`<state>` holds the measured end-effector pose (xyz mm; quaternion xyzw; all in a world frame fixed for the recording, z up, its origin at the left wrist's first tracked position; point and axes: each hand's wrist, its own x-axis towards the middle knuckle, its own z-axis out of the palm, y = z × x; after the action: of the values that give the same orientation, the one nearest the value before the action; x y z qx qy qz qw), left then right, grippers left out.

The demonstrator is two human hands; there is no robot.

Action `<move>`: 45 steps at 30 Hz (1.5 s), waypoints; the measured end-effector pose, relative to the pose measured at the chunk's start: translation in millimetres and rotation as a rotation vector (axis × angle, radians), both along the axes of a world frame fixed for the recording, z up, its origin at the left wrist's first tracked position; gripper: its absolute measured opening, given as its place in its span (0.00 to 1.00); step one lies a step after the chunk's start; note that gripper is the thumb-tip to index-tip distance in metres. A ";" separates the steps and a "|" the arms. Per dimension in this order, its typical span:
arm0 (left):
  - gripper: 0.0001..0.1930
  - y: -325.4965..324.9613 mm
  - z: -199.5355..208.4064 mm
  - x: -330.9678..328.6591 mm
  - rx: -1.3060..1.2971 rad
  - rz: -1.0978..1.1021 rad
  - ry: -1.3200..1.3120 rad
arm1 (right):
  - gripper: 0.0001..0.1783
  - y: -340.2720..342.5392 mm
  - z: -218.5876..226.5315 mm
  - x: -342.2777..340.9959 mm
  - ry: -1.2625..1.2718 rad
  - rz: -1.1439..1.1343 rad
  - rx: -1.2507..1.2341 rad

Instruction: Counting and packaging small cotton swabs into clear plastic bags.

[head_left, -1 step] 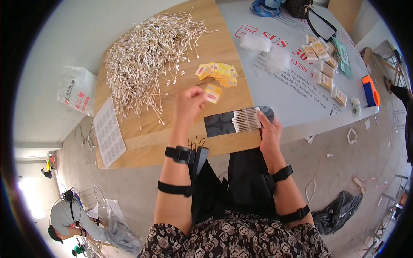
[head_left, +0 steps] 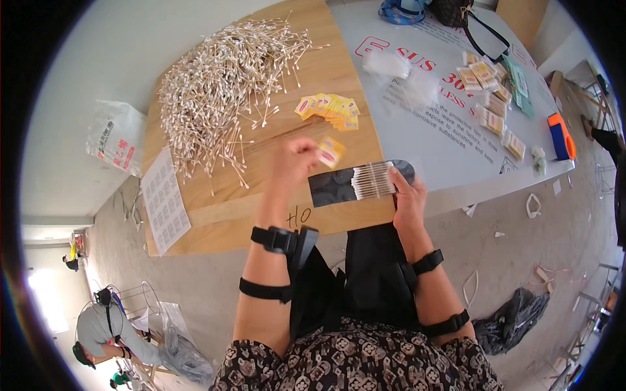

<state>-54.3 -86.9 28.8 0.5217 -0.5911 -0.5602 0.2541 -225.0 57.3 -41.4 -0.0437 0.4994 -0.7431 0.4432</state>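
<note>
My left hand [head_left: 297, 161] is closed in a pinch on a small yellow card [head_left: 332, 152] with a red and white label. It hovers over the wooden table, just left of and above a flat dark strip [head_left: 331, 189]. On that strip lies a neat row of white cotton swabs [head_left: 373, 181]. My right hand [head_left: 409, 199] grips the strip's right end, its thumb on the ends of the swabs and its other fingers mostly hidden underneath. Beyond my left hand, more yellow cards [head_left: 336, 109] are fanned out in an overlapping pile.
A big heap of loose cotton swabs [head_left: 222, 98] covers the table's far left. Clear plastic bags [head_left: 417, 88], filled swab packs [head_left: 493, 120] and an orange-and-blue tape dispenser [head_left: 561, 137] rest on the grey sheet at right. A printed paper [head_left: 166, 202] hangs over the left edge.
My left hand has shifted a little to the right and nearer, bringing the yellow card closer to the dark strip. My right hand and the swab row stay put.
</note>
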 end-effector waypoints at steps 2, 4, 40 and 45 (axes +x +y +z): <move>0.03 17.6 6.5 1.3 0.018 -0.091 -0.064 | 0.05 -1.8 8.0 5.8 -0.035 0.019 0.006; 0.02 23.6 2.4 -2.4 0.043 -0.195 -0.121 | 0.05 -2.1 5.8 7.4 -0.024 0.017 -0.010; 0.29 105.4 -52.0 -49.2 -0.431 0.171 0.310 | 0.07 -0.5 1.1 -0.6 0.063 0.051 0.013; 0.34 31.8 -48.7 67.1 -0.843 0.336 -0.585 | 0.06 20.9 -0.4 -11.5 0.244 -0.057 0.152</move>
<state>12.8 -55.0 -19.9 0.5961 -0.7192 -0.0573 0.3523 -236.5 78.2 -41.8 -0.0858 0.6054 -0.7046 0.3600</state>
